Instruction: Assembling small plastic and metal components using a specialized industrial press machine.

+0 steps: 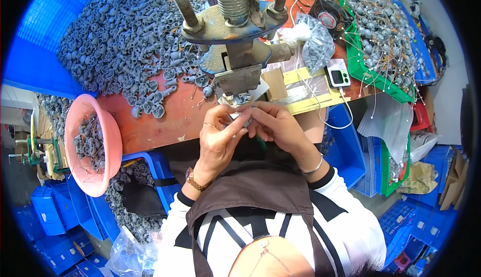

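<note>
My left hand [216, 144] and my right hand [285, 131] meet at the table's front edge, just below the head of a metal press [239, 80]. Fingertips of both are pinched together around a small grey part [247, 121], mostly covered by the fingers. Another small grey plastic piece [242, 97] sits right under the press head, just beyond my fingertips. To the left, a large heap of grey plastic parts [128, 36] spreads over the red tabletop [150, 136], with a few loose ones close to the press.
A pink basin [115, 149] of grey parts stands at the left edge. On the right are a green tray [358, 69] of wired parts, a white device [338, 74] with a cable, a clear plastic bag [316, 44] and a black fan [330, 16]. Blue crates [345, 152] flank my lap.
</note>
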